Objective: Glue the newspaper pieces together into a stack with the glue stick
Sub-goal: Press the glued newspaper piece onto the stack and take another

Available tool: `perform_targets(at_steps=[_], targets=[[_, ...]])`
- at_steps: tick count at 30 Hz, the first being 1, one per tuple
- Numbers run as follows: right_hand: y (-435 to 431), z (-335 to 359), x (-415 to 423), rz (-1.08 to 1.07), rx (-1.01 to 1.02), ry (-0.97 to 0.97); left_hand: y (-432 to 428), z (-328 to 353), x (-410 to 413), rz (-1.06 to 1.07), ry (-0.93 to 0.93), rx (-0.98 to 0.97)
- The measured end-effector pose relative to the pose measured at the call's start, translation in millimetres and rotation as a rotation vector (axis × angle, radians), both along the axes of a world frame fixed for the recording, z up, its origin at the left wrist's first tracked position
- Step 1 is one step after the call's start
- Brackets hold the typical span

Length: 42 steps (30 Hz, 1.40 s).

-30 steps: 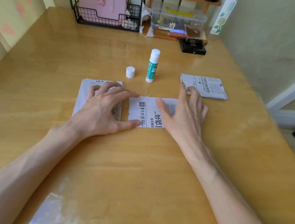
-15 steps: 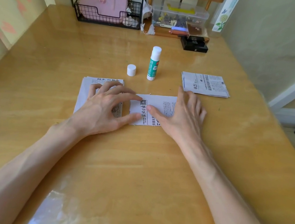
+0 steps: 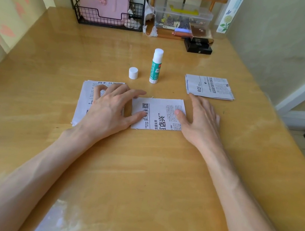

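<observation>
Wooden table (image 3: 139,172) is seen to carry all the task's things. One newspaper piece (image 3: 159,114) is laid flat at the middle, just beside a stack of pieces (image 3: 85,102) to its left. The stack is pressed by the left hand (image 3: 109,109), fingers spread and lightly arched, nothing gripped; its thumb is set on the middle piece's left edge. The right hand (image 3: 200,120) is laid flat with straight fingers, nothing held, its thumb resting on that piece's right part. A further pile (image 3: 210,87) is placed just beyond the right fingertips. The glue stick (image 3: 156,67) is stood upright behind the papers, its white cap (image 3: 133,73) set just beside it.
</observation>
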State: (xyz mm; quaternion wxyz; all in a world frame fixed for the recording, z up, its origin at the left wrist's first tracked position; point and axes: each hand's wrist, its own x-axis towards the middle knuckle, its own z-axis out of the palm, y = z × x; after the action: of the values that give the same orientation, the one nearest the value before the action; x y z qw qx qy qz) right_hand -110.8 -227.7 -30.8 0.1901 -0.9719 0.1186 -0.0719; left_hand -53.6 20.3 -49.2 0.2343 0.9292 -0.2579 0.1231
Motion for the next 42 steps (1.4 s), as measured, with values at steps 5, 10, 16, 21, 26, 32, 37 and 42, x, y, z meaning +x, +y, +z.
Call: perform_targets(at_steps=[5, 10, 16, 21, 26, 32, 37, 42], targets=[[-4, 1, 0, 0.027, 0.041, 0.023, 2, 2, -1, 0.020, 0.002, -0.002], [4, 0, 0, 0.015, 0.116, -0.025, 1, 2, -6, 0.010, 0.011, 0.017], [44, -6, -5, 0.108, 0.018, -0.127, 1, 1, -7, 0.001, 0.005, 0.052], [38, -5, -7, 0.074, -0.017, -0.041, 8, 2, -5, -0.035, 0.048, 0.072], [16, 8, -6, 0.047, 0.098, 0.102, 14, 4, -2, -0.055, 0.130, 0.102], [-5, 20, -6, 0.075, 0.199, 0.148, 21, 8, 1, -0.088, 0.180, 0.128], [-14, 23, -6, 0.084, 0.330, 0.159, 22, 8, 0, -0.095, 0.181, 0.111], [-13, 20, -5, 0.075, 0.373, 0.122, 19, 10, -1, -0.095, 0.149, 0.060]])
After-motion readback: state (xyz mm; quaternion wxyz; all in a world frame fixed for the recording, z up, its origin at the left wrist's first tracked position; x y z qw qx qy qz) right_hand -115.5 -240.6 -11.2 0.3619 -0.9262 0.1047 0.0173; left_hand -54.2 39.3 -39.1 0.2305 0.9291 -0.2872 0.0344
